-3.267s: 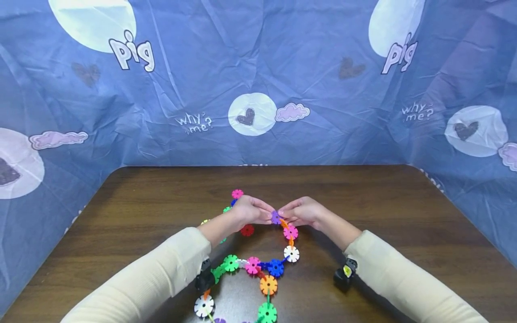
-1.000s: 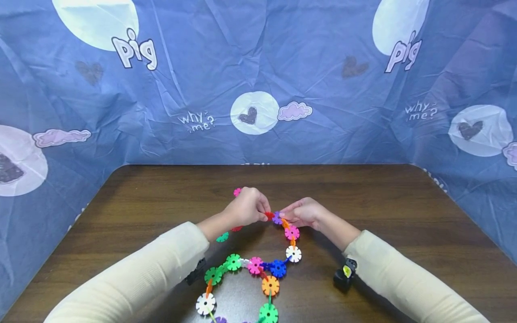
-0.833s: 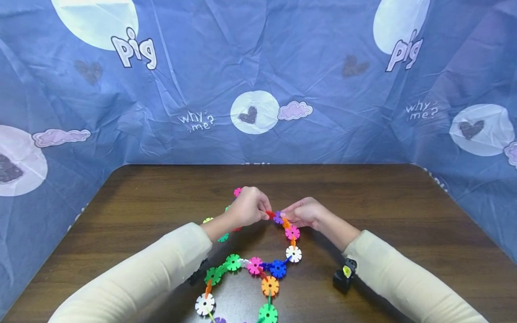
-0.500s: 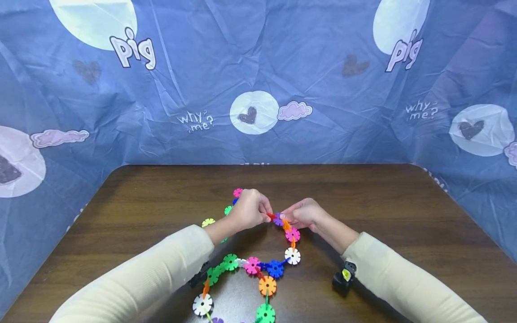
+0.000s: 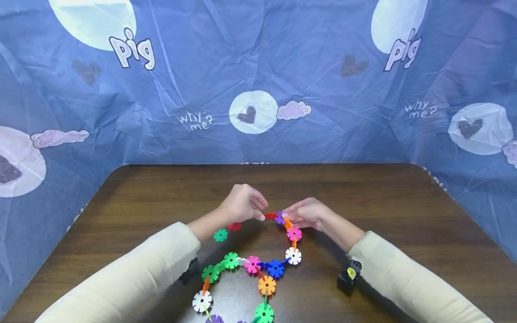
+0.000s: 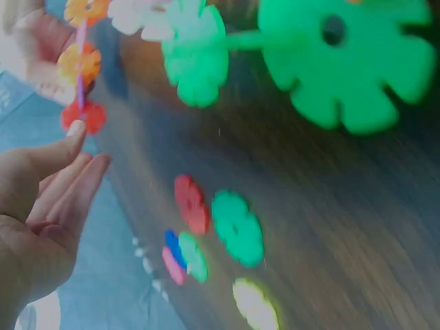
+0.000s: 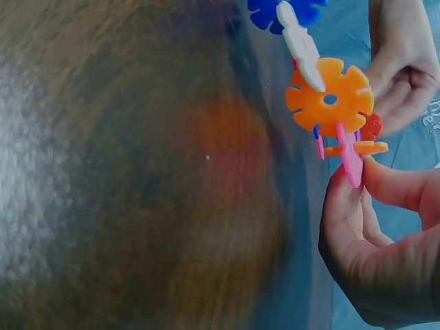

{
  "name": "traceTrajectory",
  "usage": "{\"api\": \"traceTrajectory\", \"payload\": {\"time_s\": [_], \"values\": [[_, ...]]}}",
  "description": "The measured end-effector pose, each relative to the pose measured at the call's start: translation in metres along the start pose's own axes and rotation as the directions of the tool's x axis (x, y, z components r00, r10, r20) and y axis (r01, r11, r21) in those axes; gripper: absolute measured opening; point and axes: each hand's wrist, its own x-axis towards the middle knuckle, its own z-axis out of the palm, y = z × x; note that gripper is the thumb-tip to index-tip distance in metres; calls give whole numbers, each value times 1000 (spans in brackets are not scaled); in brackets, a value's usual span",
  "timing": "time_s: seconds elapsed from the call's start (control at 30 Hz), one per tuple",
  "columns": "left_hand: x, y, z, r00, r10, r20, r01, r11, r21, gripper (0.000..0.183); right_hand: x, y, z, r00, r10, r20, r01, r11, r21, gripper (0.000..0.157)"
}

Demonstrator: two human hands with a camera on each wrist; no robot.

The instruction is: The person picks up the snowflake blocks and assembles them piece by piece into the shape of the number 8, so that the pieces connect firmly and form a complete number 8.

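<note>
My right hand (image 5: 311, 213) pinches the purple snowflake disc (image 5: 279, 218) near the top end of a chain of slotted plastic discs. A red snowflake disc (image 5: 270, 216) sits on edge against the purple one, at the chain's end. My left hand (image 5: 243, 204) is just left of the red disc, its fingers loosely extended and parted from the thumb. In the left wrist view, the thumb tip overlaps the red disc's edge. From the purple disc the chain runs down through orange pieces, a pink disc (image 5: 294, 233) and a white disc (image 5: 293, 255).
The chain continues as a loop toward the near edge, past a blue disc (image 5: 276, 268) and an orange disc (image 5: 267, 285). Loose discs, including a red one (image 5: 235, 226), a green one (image 5: 220, 235) and a yellow one (image 6: 254, 304), lie behind and beside my left arm.
The left hand, earlier with fingers at the purple disc, later held a red disc against it. Now it has let go and drawn slightly left, leaving the red disc on the chain's end.
</note>
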Motion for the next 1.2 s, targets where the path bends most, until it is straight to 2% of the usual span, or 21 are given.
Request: {"api": "traceTrajectory", "payload": {"time_s": [0.1,0.2,0.33,0.47,0.6,0.77,0.87,0.97,1.03,1.1,1.2], "values": [[-13,-8,-12,999,-32,22,31,997,77,19,1,2,0,1000,-4,19,4,1000,1,37],[-29,-19,-23,998,-20,59,8,982,189,18,3,3,0,999,-6,39,6,1000,9,37],[-48,-33,-27,996,-5,85,-19,962,272,22,2,5,-1,999,-1,33,0,1000,7,36],[-60,-42,-26,997,14,77,-35,961,276,22,2,4,-2,1000,12,29,-12,1000,0,36],[-64,-46,-24,998,23,62,-37,973,229,20,2,4,-2,999,22,41,-22,1000,1,35],[-63,-46,-23,999,-49,11,45,975,217,28,3,3,-1,998,20,51,-20,1000,8,35],[-60,-44,-22,995,-99,-20,101,978,180,26,2,2,0,998,16,61,-17,1000,15,35],[-55,-39,-19,988,-150,-30,152,986,73,20,1,3,0,998,15,68,-17,1000,22,35],[-51,-35,-16,977,-212,-22,212,977,-14,16,1,3,0,997,14,70,-16,1000,27,34],[-45,-31,-12,960,-280,-7,277,953,-121,13,1,4,0,998,12,68,-14,1000,25,34],[-35,-25,-5,931,-365,26,356,889,-289,11,1,4,0,998,15,63,-16,1000,19,34]]}}
